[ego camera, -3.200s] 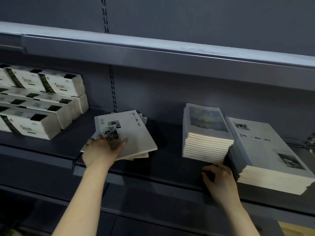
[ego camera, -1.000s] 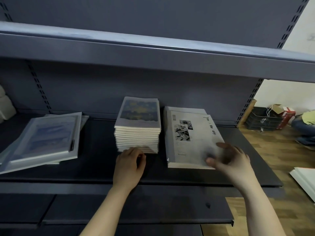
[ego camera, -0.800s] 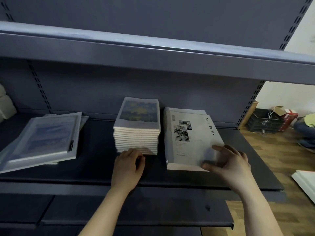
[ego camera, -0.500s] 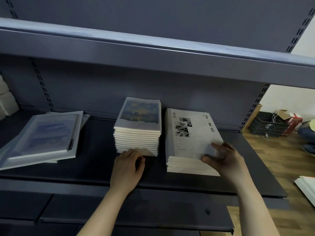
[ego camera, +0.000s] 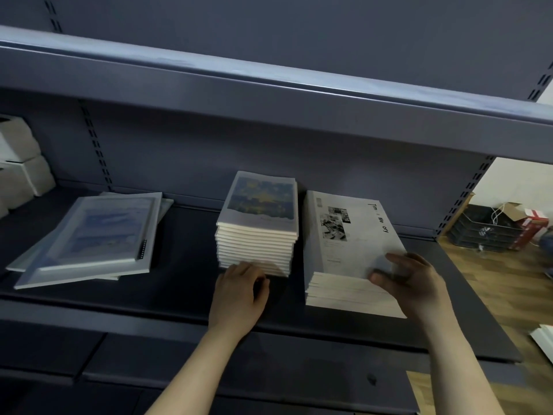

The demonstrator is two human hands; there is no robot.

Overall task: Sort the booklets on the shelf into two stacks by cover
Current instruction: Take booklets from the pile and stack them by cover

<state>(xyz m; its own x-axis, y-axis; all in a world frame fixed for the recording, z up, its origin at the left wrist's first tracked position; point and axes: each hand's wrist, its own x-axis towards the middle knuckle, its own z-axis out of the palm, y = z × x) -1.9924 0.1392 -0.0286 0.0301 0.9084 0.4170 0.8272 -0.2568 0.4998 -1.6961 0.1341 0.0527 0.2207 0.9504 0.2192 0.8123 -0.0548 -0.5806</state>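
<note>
Painted stack [ego camera: 257, 232]: about ten thick booklets are lying squared up mid-shelf; the top cover is showing a blue and yellow painting above a pale band, with cream page edges facing forward.
Photo stack [ego camera: 344, 244]: larger pale booklets are sitting just beside the painted stack, on its right; the top cover is carrying small black-and-white photos and sideways lettering. The upper booklets are sitting further back than the lower ones, so the front is stepped.
Right hand [ego camera: 413, 283]: it is pinching the near right corner of the photo stack's top, fingers spread on the cover, thumb against the page edges.
Left hand [ego camera: 239, 292]: it is resting on the shelf [ego camera: 179, 295] at the foot of the painted stack, fingers curled against the lowest booklets; whether they are gripping cannot be told.
Loose pile [ego camera: 89, 238]: a few booklets are lying askew well to the left, the top cover bluish and blurred.
Boxes [ego camera: 21, 163]: white cartons are standing at the far left edge.
Crate [ego camera: 475, 226]: a dark crate is sitting on the wooden floor beyond the shelf's right end.
</note>
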